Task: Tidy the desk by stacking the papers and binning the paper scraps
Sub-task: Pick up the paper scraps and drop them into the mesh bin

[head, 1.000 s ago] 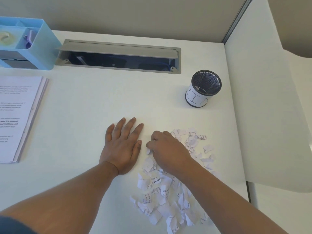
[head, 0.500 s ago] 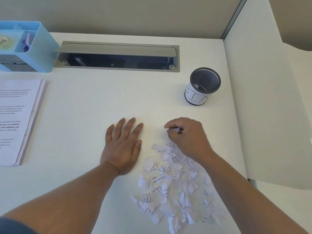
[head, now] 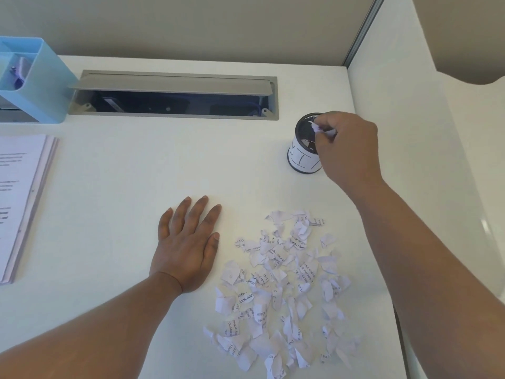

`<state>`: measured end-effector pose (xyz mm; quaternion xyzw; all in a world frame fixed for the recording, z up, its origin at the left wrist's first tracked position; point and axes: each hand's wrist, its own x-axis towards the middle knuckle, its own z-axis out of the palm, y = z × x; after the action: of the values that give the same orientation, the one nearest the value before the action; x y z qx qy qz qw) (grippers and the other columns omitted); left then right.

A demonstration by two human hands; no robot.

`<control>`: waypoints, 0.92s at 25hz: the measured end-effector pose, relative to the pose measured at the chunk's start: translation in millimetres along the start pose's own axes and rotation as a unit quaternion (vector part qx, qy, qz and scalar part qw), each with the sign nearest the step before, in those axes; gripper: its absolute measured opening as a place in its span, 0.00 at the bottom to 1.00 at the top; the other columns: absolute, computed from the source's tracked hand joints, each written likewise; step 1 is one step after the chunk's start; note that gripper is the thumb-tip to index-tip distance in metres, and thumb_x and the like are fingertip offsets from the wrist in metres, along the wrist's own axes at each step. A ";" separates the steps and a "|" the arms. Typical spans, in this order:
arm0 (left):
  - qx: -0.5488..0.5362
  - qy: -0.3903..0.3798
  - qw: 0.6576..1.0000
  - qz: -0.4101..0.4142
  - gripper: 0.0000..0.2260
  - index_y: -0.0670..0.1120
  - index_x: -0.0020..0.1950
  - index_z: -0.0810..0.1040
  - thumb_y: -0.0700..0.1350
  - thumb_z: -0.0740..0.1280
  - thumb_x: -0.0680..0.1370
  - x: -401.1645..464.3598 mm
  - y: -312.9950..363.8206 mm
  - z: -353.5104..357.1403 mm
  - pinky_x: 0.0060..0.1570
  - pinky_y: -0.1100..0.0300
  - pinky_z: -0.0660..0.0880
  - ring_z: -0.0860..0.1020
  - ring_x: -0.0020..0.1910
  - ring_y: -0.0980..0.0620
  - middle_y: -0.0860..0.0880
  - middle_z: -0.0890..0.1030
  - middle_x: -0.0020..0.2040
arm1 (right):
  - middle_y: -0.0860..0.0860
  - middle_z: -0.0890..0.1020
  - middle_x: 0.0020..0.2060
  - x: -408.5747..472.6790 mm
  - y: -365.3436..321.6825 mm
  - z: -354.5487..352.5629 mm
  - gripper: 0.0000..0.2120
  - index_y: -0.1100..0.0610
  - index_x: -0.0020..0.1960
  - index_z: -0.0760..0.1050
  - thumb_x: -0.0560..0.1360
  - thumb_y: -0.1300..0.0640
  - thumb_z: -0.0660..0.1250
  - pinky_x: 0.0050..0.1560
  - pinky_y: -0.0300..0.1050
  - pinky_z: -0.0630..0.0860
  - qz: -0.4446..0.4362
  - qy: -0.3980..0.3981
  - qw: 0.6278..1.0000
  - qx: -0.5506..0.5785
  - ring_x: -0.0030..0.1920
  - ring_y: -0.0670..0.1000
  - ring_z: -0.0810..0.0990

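Note:
A pile of torn printed paper scraps (head: 284,294) lies on the white desk (head: 131,203) at the front right. My left hand (head: 185,244) rests flat on the desk just left of the pile, fingers straight. My right hand (head: 347,143) hovers over the small black mesh bin (head: 302,149) with a white label and pinches a few paper scraps (head: 318,128) above its opening. A stack of printed papers (head: 19,203) lies at the left edge, partly cut off by the frame.
A light blue desk organiser (head: 35,80) stands at the back left. A grey cable hatch (head: 175,95) is open along the back of the desk. A white partition panel (head: 426,165) runs down the right side, close behind the bin.
My right hand has lifted from the scrap pile with scraps pinched and moved up and to the right over the bin. My left hand has stayed flat.

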<state>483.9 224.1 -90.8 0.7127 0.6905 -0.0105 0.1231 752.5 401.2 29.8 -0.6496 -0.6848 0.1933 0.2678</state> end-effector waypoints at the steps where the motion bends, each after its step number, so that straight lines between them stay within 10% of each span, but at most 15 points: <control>1: 0.002 -0.001 1.000 -0.001 0.26 0.56 0.83 0.55 0.57 0.45 0.84 -0.3 0.1 0.2 0.79 0.42 0.44 0.48 0.83 0.43 0.51 0.53 0.84 | 0.52 0.86 0.53 2.6 0.8 -0.4 0.14 0.54 0.61 0.83 0.78 0.62 0.66 0.57 0.50 0.79 0.012 -0.014 1.000 -0.005 0.53 0.55 0.83; 8: 0.003 0.002 1.000 0.004 0.26 0.56 0.83 0.55 0.57 0.44 0.84 -0.4 -0.8 1.0 0.79 0.42 0.44 0.48 0.82 0.42 0.51 0.54 0.84 | 0.51 0.86 0.50 -31.6 -4.0 4.6 0.12 0.58 0.55 0.84 0.77 0.66 0.66 0.57 0.48 0.79 -0.070 0.042 0.995 0.055 0.49 0.52 0.83; 17: -0.001 0.007 1.000 0.003 0.26 0.56 0.83 0.56 0.57 0.45 0.83 -0.4 -0.3 0.8 0.79 0.41 0.45 0.49 0.82 0.42 0.50 0.55 0.83 | 0.47 0.72 0.68 -98.3 26.5 11.2 0.30 0.48 0.76 0.69 0.76 0.45 0.73 0.64 0.51 0.72 0.040 -0.305 0.942 -0.132 0.69 0.52 0.69; 23: -0.004 0.012 1.000 0.004 0.26 0.56 0.82 0.57 0.57 0.45 0.83 0.8 -0.1 1.7 0.79 0.41 0.46 0.50 0.82 0.42 0.50 0.56 0.83 | 0.47 0.72 0.57 -122.7 40.5 24.4 0.18 0.51 0.67 0.77 0.77 0.55 0.70 0.55 0.46 0.74 0.022 -0.306 0.947 -0.097 0.59 0.51 0.72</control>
<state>484.1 224.5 -92.6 0.7149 0.6892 0.0008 0.1178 770.8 284.6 -28.3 -0.5970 -0.7347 0.3213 -0.0240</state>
